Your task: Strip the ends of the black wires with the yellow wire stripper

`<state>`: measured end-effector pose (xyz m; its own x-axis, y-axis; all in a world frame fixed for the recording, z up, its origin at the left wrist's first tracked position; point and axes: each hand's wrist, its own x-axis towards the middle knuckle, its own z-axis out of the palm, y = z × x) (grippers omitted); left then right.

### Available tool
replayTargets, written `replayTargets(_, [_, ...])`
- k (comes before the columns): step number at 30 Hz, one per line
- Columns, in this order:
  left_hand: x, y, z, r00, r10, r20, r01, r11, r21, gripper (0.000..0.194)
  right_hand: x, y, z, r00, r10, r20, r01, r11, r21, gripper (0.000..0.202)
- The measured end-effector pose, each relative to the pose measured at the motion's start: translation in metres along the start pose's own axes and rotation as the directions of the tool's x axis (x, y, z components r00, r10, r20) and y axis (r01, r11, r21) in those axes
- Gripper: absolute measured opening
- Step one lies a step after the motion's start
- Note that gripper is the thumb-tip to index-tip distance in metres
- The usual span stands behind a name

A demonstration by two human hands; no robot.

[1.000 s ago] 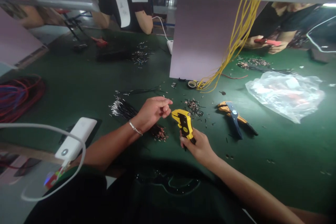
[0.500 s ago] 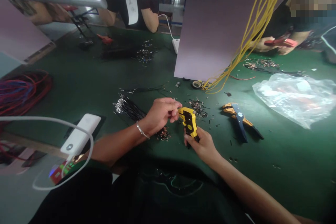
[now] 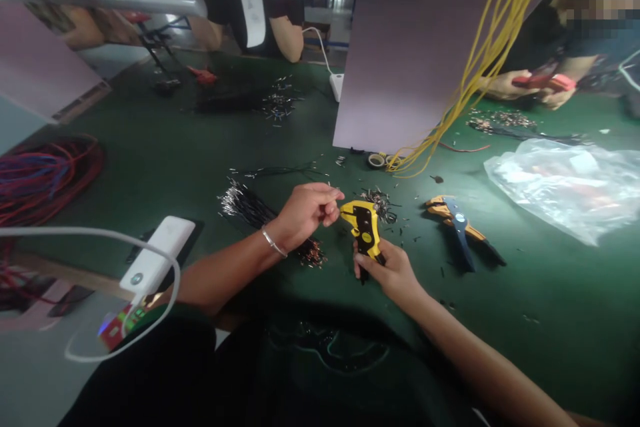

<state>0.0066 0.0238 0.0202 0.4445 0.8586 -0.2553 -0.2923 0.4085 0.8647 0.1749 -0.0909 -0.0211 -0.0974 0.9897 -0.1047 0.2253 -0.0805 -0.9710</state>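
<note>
My right hand (image 3: pixel 395 271) is wrapped round the handles of a yellow and black wire stripper (image 3: pixel 363 221), its head pointing up and left. Just left of that head, my left hand (image 3: pixel 313 208) has thumb and fingers pinched together; whatever they hold is too small to make out. Under my left hand and wrist lies a bundle of black wires (image 3: pixel 254 207), with silvery ends at the far left and bare copper ends (image 3: pixel 313 253) nearer me. Beyond the stripper is a heap of short wire scraps (image 3: pixel 381 203).
To the right lie a blue and orange wire stripper (image 3: pixel 457 225) and a clear plastic bag (image 3: pixel 565 180). Yellow wires (image 3: pixel 480 87) hang from the shelf beside an upright panel (image 3: pixel 395 67). A white power bank (image 3: pixel 157 253) and coiled red wires (image 3: pixel 50 180) are left. Co-workers sit opposite, one holding a red tool (image 3: pixel 545 82).
The stripper's head has tilted left and drawn slightly away from my left fingertips, leaving a small gap. My left hand stays pinched. The whole view has shifted a little.
</note>
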Motion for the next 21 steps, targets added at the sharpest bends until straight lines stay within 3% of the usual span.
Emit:
replayTargets(7, [-0.008, -0.002, 0.012, 1.0, -0.011, -0.008, 0.011, 1.0, -0.001, 0.01, 0.004, 0.005, 0.0, 1.0, -0.002, -0.025, 0.001, 1.0, -0.029, 0.02])
replayTargets(10, [-0.004, 0.003, 0.003, 1.0, 0.005, 0.001, -0.005, 1.0, -0.02, 0.009, 0.006, 0.007, -0.006, 0.998, 0.005, -0.058, 0.001, 0.994, 0.11, 0.021])
replayTargets(13, [0.0, 0.012, -0.011, 0.997, 0.044, -0.062, -0.046, 0.998, -0.041, 0.008, 0.009, 0.009, -0.016, 0.989, 0.013, -0.146, 0.024, 0.968, 0.25, 0.025])
replayTargets(16, [0.0, 0.018, -0.02, 0.998, 0.032, -0.054, -0.036, 0.996, -0.078, 0.008, 0.008, 0.009, -0.021, 0.976, -0.036, -0.214, 0.079, 0.978, 0.194, 0.024])
replayTargets(21, [-0.007, 0.02, -0.022, 0.995, 0.034, -0.091, -0.044, 0.993, -0.113, 0.006, -0.002, 0.008, -0.015, 0.98, -0.131, -0.15, 0.145, 0.986, 0.087, 0.026])
